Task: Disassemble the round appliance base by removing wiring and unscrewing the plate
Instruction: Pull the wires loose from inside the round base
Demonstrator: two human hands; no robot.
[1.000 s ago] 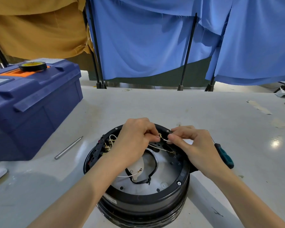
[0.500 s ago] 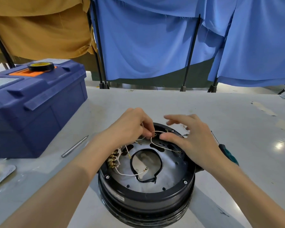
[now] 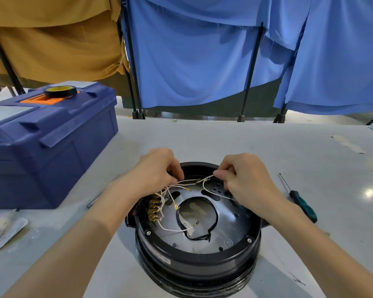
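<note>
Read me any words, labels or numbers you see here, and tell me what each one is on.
No text is legible.
White sticker on the appliance base: print too small.
Stamped round mark on the metal plate: unreadable.
Pale labels on the blue toolbox: blurred.

No text anywhere is sharp enough to read.

Bright and even, with a glare spot on the table (image 3: 369, 192) at right. Soft shadows under the forearms. Straight edges bowed near the corners; slightly soft throughout.
</note>
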